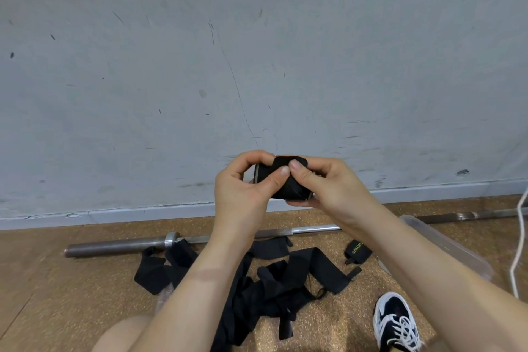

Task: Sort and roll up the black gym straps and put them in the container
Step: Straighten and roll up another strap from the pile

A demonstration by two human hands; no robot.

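A black gym strap (pixel 288 190), wound into a compact roll with a pale edge showing, is held raised before the wall, above loose straps (pixel 274 283) on the floor, gripped between the curled fingers and thumbs of the left hand (pixel 243 183) and right hand (pixel 328 183).

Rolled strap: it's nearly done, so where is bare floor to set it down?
Bare floor lies left of the loose strap pile, this side of the barbell. Crowded: the pile in the middle, clear container and shoe at right.

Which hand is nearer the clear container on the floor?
Right. The right hand is raised just left of the container; the left hand is farther left. Both hold a rolled strap.
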